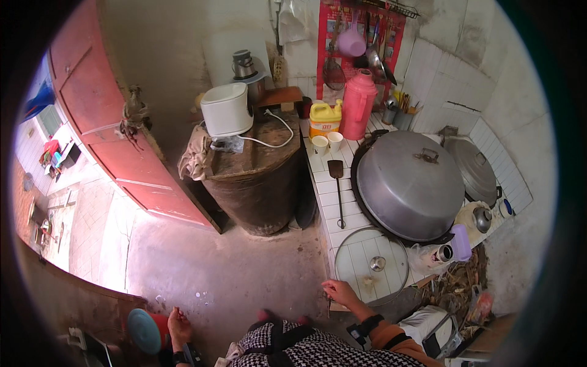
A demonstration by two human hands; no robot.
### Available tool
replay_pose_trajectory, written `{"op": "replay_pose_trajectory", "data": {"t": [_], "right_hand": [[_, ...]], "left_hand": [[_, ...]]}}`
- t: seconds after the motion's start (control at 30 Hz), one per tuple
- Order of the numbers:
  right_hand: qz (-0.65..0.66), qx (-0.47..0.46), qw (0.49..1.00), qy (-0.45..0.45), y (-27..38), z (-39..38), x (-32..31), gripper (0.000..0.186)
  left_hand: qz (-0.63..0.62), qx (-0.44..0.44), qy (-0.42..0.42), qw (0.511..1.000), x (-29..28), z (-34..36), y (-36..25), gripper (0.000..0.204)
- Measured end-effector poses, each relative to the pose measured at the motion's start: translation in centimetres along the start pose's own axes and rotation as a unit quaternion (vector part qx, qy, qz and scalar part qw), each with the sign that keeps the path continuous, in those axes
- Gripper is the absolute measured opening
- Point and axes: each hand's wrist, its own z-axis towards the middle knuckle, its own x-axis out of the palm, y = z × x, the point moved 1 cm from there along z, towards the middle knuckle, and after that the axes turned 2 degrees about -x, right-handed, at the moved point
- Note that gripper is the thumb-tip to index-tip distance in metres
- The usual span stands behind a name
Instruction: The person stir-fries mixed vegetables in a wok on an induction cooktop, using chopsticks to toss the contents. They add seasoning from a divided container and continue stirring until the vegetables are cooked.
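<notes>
My left hand [178, 328] hangs low at the left, beside a red bucket with a teal lid [145, 331]. Its fingers are loosely bent, and nothing shows in them. Over the near left corner of the white-tiled stove counter, my right hand [343, 293] has its fingers curled together; whatever they might hold is hidden. Close to it, a round glass lid with a metal knob [377, 263] lies flat on the tiles. Farther up the counter lies a dark metal spatula [338, 189]. A big domed aluminium lid [406, 183] covers the wok behind it.
Along the counter's back stand a pink thermos [359, 104], a yellow jug [325, 118] and two paper cups [326, 143]. A white appliance [227, 109] sits on a wood-topped vat [254, 202]. The red door [107, 92] stands ajar at left. Firewood [455, 287] lies at right.
</notes>
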Motion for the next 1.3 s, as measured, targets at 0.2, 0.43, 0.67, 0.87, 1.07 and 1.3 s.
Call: {"op": "replay_pose_trajectory", "data": {"t": [0.2,0.43,0.67,0.87,1.07,1.3], "right_hand": [[0.018,0.056,0.998,-0.037,0.1,3.2,0.3,0.020],[0.012,0.052,0.993,-0.105,4.0,9.2,1.7,0.020],[0.010,0.087,0.988,-0.127,7.1,13.7,3.5,0.019],[-0.009,0.113,0.985,-0.131,7.1,15.7,2.6,0.020],[0.001,0.089,0.991,-0.097,6.5,20.0,0.9,0.020],[0.016,0.009,0.991,-0.131,5.6,28.1,-2.9,0.016]], "left_hand": [[0.006,-0.007,0.032,0.999,5.8,8.0,-2.6,0.017],[0.077,-0.028,0.084,0.993,13.6,19.5,-8.3,0.021],[0.119,-0.040,0.066,0.990,19.4,25.9,-12.9,0.031],[0.096,-0.059,0.036,0.993,20.3,28.3,-12.9,0.032],[0.089,0.005,0.076,0.993,18.3,30.4,-14.1,0.022],[0.118,0.097,0.069,0.986,18.4,29.5,-16.3,0.015]]}}
